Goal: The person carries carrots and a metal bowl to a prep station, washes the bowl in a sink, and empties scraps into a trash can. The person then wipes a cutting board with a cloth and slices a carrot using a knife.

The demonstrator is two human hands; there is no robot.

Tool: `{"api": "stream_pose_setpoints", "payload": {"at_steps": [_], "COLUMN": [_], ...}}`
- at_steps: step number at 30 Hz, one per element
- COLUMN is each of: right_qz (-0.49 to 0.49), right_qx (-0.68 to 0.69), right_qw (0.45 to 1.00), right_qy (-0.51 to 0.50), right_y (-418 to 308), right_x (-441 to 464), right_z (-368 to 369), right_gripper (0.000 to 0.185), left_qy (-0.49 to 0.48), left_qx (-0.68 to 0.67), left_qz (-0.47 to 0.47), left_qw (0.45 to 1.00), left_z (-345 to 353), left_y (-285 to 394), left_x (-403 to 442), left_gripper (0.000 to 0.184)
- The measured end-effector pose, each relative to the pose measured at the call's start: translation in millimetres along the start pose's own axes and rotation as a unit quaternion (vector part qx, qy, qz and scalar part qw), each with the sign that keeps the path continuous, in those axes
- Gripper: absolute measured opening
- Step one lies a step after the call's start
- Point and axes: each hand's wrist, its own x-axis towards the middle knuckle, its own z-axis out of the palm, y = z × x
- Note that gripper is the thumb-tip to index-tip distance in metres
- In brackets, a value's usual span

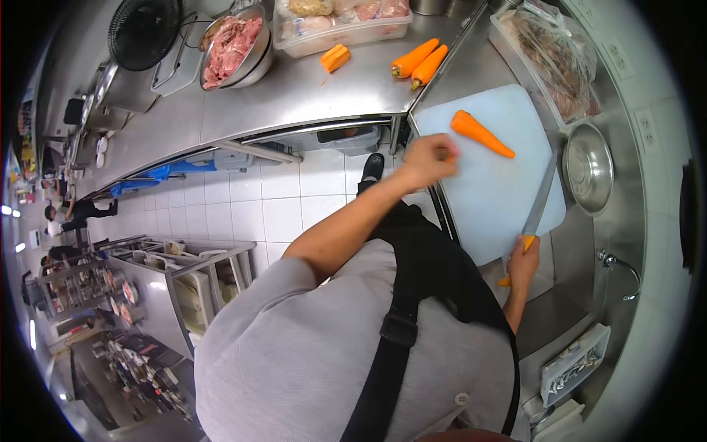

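Note:
My right hand (523, 261) is closed around the yellow handle of a long knife (543, 195). The knife's blade lies along the right side of the white cutting board (479, 214). A whole orange carrot (482, 134) rests at the board's far part, apart from the knife. My left hand (431, 160) is over the board's left edge, near the thick end of that carrot. Its fingers are curled and slightly blurred around something small and dark that I cannot make out.
On the steel counter lie two carrots (420, 62) and a cut carrot block (336, 58). Behind are a bowl of raw meat (233, 51) and a tub of bagged meat (343, 37). A metal bowl (588, 169) and a faucet (622, 269) stand right. Other people are far left.

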Motion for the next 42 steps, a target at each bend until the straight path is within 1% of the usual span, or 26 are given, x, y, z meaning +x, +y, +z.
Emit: {"api": "stream_pose_setpoints", "payload": {"at_steps": [1, 2, 4, 6, 7, 8, 10, 12, 13, 14, 15, 16, 17, 18, 19, 20, 21, 22, 23, 25, 28, 30, 31, 37, 40, 42], "right_qz": [0.02, 0.015, 0.003, -0.034, -0.057, -0.079, -0.127, -0.068, -0.041, -0.064, -0.081, -0.093, -0.057, -0.066, -0.074, -0.085, -0.075, -0.07, -0.069, -0.077, -0.085, -0.07, -0.075, -0.093, -0.087, -0.085], "right_qx": [0.013, 0.009, 0.003, -0.014, -0.024, -0.034, -0.066, -0.053, -0.044, -0.056, -0.065, -0.073, -0.085, -0.087, -0.09, -0.094, -0.086, -0.085, -0.085, -0.088, -0.085, -0.068, -0.067, -0.048, -0.044, -0.052], "right_qw": [1.0, 1.0, 1.0, 0.999, 0.998, 0.996, 0.988, 0.996, 0.998, 0.996, 0.994, 0.992, 0.995, 0.994, 0.993, 0.991, 0.993, 0.993, 0.993, 0.992, 0.992, 0.995, 0.994, 0.993, 0.993, 0.993], "right_qy": [-0.011, -0.009, -0.005, 0.012, 0.022, 0.033, 0.056, 0.019, 0.003, 0.011, 0.022, 0.035, 0.019, 0.029, 0.034, 0.036, 0.031, 0.035, 0.04, 0.047, 0.046, 0.027, 0.035, 0.06, 0.067, 0.067], "right_y": [-7.1, -6.4, -5.4, 12.3, 15.0, 15.5, 6.5, -5.1, -11.8, -13.0, -8.4, -2.5, 0.7, 0.8, -0.8, -4.2, -14.1, -16.7, -19.0, -15.5, -3.2, -1.7, -2.3, 9.1, 10.2, 10.1], "right_x": [-3.8, -3.9, -2.1, 6.6, 7.8, 8.3, -0.3, -6.3, -6.1, -4.9, -4.0, -3.9, -1.7, -1.4, -3.0, -6.0, -10.0, -11.9, -12.6, -11.7, -6.5, -5.5, -6.5, -4.3, -3.5, -3.7], "right_z": [-2.0, -1.7, -1.7, 2.6, 5.0, 7.1, 2.1, -3.4, -5.3, -5.2, -3.3, -2.3, -1.4, -1.3, -0.6, -0.1, -2.8, -1.4, -1.7, -4.4, -0.8, -1.6, -1.7, 7.8, 9.5, 8.0], "right_gripper": [0.028, 0.028, 0.028, 0.028, 0.029, 0.029, 0.03, 0.03, 0.03, 0.03, 0.03, 0.03, 0.031, 0.031, 0.032, 0.032, 0.034, 0.035, 0.035, 0.035, 0.036, 0.038, 0.038, 0.036, 0.034, 0.034], "left_qy": [0.037, 0.058, 0.168, 0.201, 0.232, 0.262, 0.357, 0.338, 0.348, 0.364, 0.379, 0.415, 0.412, 0.368, 0.301, 0.283, 0.216, 0.172, 0.141, 0.139, 0.065, 0.009, -0.021, -0.033, -0.01, 0.0], "left_qx": [-0.144, -0.267, -0.308, -0.494, -0.521, -0.546, -0.59, -0.543, -0.523, -0.502, -0.471, -0.466, -0.413, -0.374, -0.3, -0.195, -0.095, -0.005, 0.031, 0.213, 0.343, 0.383, 0.403, 0.356, 0.357, 0.365], "left_qz": [-0.08, -0.15, -0.231, -0.247, -0.206, -0.165, -0.063, -0.03, -0.038, -0.056, -0.114, -0.159, -0.147, -0.21, -0.224, -0.202, -0.125, -0.069, 0.012, 0.1, 0.113, 0.116, 0.118, 0.127, 0.152, 0.139], "left_qw": [0.986, 0.95, 0.908, 0.809, 0.795, 0.779, 0.721, 0.768, 0.777, 0.783, 0.789, 0.765, 0.799, 0.825, 0.877, 0.917, 0.964, 0.983, 0.989, 0.962, 0.93, 0.916, 0.907, 0.925, 0.921, 0.921], "left_z": [-25.2, -54.3, -99.5, -166.7, -197.7, -222.8, -245.8, -259.2, -260.7, -250.2, -245.2, -238.2, -223.0, -206.5, -161.8, -115.3, -92.7, -69.9, -58.2, -34.2, -13.0, -11.0, -10.2, -7.5, -3.4, 1.6], "left_y": [-14.7, -37.5, -80.1, -188.4, -229.9, -250.5, -234.9, -228.3, -226.0, -211.3, -207.4, -216.1, -218.9, -217.0, -157.9, -102.5, -84.1, -48.2, -43.1, -11.0, 11.5, 4.4, 0.2, 6.4, 4.6, 9.5], "left_x": [-12.9, -24.0, -45.7, -43.0, -35.2, -22.7, 9.2, 17.3, 17.7, 11.7, 5.6, 6.0, 5.6, -2.1, -16.8, -22.3, -19.7, -12.9, 2.5, 34.8, 75.7, 91.1, 96.5, 82.2, 74.4, 71.7], "left_gripper": [0.024, 0.026, 0.022, 0.014, 0.015, 0.019, 0.023, 0.038, 0.052, 0.054, 0.056, 0.044, 0.03, 0.021, 0.018, 0.018, 0.019, 0.02, 0.026, 0.03, 0.034, 0.035, 0.036, 0.035, 0.036, 0.031]}}
